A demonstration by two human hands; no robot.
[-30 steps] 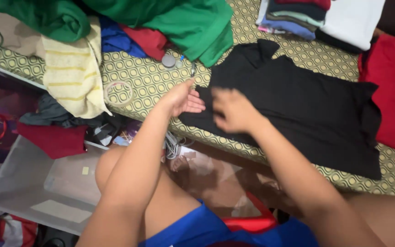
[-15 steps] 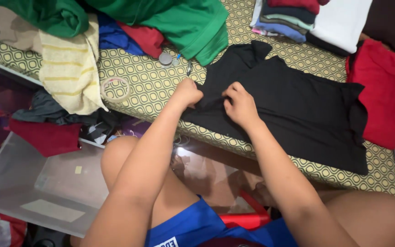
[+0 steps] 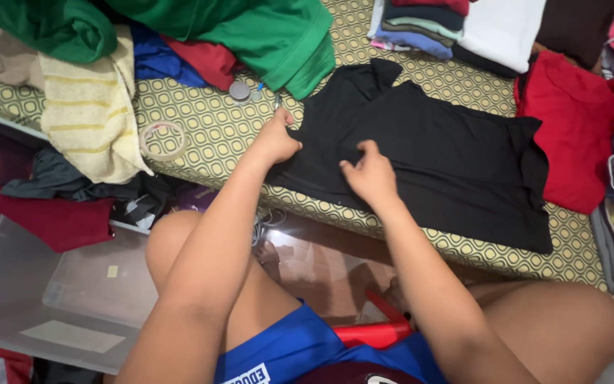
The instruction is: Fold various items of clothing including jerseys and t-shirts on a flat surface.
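We sat at a bed with a patterned cover (image 3: pixel 207 131). Our left hand (image 3: pixel 276 139) pinched the near-left edge of the black shirt (image 3: pixel 435 163) spread flat there; our right hand (image 3: pixel 369 174) rested on it, fingers loosely curled. Beyond lay green cloth (image 3: pixel 264 35).

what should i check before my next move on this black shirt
1. Left hand pinching the edge of the black shirt: ok.
2. Right hand has a grip on the cloth: cannot tell; fingers sit on it, half curled.
3. Shirt lying flat: not ok; the collar end is bunched and wrinkles run near the hands.
4. Shirt clear of the red cloth: not ok; their edges meet.
5. Tape roll away from the shirt: ok.
6. Shirt fully on the patterned cover: ok; the near hem lies close to its edge.
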